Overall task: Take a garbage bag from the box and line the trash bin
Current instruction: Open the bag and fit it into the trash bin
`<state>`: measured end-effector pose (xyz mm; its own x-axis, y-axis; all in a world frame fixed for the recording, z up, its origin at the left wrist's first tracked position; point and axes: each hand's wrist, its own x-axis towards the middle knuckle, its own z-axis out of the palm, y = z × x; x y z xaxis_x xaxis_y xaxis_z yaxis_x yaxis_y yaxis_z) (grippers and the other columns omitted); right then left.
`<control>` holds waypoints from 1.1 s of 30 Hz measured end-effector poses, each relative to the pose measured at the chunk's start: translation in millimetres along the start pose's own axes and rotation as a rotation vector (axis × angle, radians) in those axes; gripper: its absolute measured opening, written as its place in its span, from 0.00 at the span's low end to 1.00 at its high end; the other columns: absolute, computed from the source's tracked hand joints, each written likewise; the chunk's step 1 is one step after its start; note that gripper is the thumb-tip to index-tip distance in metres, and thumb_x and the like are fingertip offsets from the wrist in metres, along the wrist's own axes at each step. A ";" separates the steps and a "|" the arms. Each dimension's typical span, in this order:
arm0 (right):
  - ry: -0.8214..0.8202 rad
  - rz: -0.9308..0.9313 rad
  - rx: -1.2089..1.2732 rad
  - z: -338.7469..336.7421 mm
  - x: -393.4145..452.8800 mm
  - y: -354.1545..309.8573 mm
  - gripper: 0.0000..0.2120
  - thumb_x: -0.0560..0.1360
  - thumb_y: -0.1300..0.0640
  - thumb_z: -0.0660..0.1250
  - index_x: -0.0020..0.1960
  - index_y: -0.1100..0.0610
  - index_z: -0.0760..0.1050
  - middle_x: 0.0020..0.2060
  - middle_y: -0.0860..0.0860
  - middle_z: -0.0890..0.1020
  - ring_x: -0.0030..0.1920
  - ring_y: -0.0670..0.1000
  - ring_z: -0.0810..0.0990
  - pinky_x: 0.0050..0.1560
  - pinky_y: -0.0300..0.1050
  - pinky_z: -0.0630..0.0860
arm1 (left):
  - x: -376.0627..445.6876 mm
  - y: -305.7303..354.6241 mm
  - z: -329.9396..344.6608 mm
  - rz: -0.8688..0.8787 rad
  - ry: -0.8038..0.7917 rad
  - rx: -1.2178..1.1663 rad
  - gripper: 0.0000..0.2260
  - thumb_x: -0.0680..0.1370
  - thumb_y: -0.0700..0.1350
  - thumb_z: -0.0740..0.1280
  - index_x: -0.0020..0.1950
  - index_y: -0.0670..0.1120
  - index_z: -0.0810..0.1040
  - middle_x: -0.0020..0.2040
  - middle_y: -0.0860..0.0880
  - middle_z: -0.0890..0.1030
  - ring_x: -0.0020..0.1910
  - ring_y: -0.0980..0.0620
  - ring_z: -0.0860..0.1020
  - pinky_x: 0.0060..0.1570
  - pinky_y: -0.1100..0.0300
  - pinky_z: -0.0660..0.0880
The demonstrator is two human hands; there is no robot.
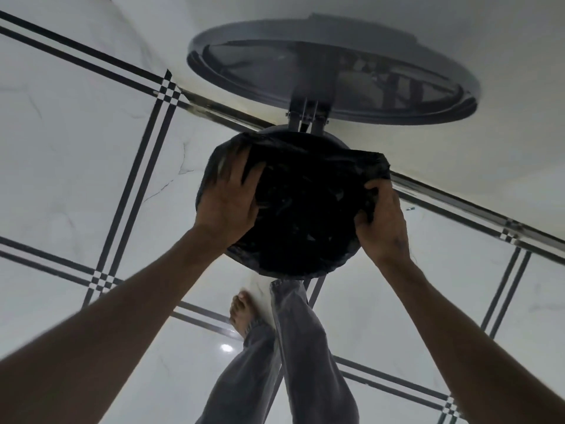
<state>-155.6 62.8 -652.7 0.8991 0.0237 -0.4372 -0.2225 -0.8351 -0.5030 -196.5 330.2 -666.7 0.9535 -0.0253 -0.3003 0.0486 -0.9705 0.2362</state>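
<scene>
Nearest to us, our two bare forearms reach forward and down from the lower corners of the view, converging on the bin. Between them we see our grey trouser legs (301, 347) and one bare foot (241, 313) planted on the white tiled floor (76, 133) with its dark double-line borders.

Our left hand (227, 194) lies palm down on the left edge of the bin's mouth, fingers spread and fairly straight, pressing the black plastic over the rim; the fingertips are blurred. Our right hand (382, 221) is at the right edge, fingers curled and thumb tucked in, pinching a bunched fold of the bag's border just beside the rim.

The black garbage bag (302, 209) sits in the round trash bin (336, 141), filling the opening with crumpled, glossy folds. Its border is turned over the rim along the left and near sides, while on the right a loose corner stands out past our knuckles. Only a thin grey arc of the bin's own rim shows at the far side. We cannot see anything inside the bag besides its own creases.

Beyond, the round grey lid (333, 71) stands swung up on its hinge bracket (305, 117) at the back of the bin, leaning against the white wall (458, 41). Its underside faces us.
</scene>
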 end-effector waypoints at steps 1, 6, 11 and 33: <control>0.009 0.010 0.025 -1.3 -0.2 1.8 0.28 0.70 0.70 0.63 0.68 0.55 0.65 0.61 0.56 0.75 0.58 0.57 0.76 0.48 0.43 0.70 | -0.7 -4.3 -2.8 -0.021 0.026 -0.007 0.29 0.75 0.47 0.63 0.75 0.45 0.63 0.75 0.38 0.63 0.73 0.36 0.62 0.68 0.38 0.67; -0.113 -0.086 0.102 -5.9 4.9 -3.2 0.43 0.67 0.71 0.61 0.77 0.46 0.55 0.68 0.49 0.74 0.66 0.55 0.74 0.62 0.54 0.75 | 11.8 -25.9 -4.9 -0.128 -0.077 -0.315 0.27 0.80 0.54 0.60 0.76 0.47 0.59 0.71 0.38 0.68 0.69 0.35 0.68 0.65 0.40 0.71; -0.269 -0.014 0.166 -11.3 24.5 5.2 0.43 0.71 0.62 0.66 0.78 0.41 0.50 0.67 0.50 0.75 0.63 0.59 0.77 0.62 0.58 0.77 | 43.3 -29.8 -14.0 -0.153 -0.079 -0.585 0.22 0.81 0.62 0.51 0.70 0.54 0.67 0.65 0.48 0.78 0.64 0.45 0.76 0.62 0.47 0.73; 0.039 0.335 0.560 14.9 78.2 -21.9 0.14 0.79 0.49 0.63 0.51 0.58 0.80 0.42 0.48 0.83 0.44 0.47 0.82 0.46 0.41 0.78 | 104.7 -31.7 -13.1 -0.873 -0.029 -1.116 0.12 0.71 0.54 0.75 0.46 0.47 0.85 0.46 0.49 0.85 0.44 0.52 0.83 0.52 0.60 0.79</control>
<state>-86.1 91.1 -687.0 0.7573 -0.2171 -0.6159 -0.6466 -0.3812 -0.6607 -94.3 361.5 -693.5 0.4899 0.4567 -0.7426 0.8291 0.0193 0.5588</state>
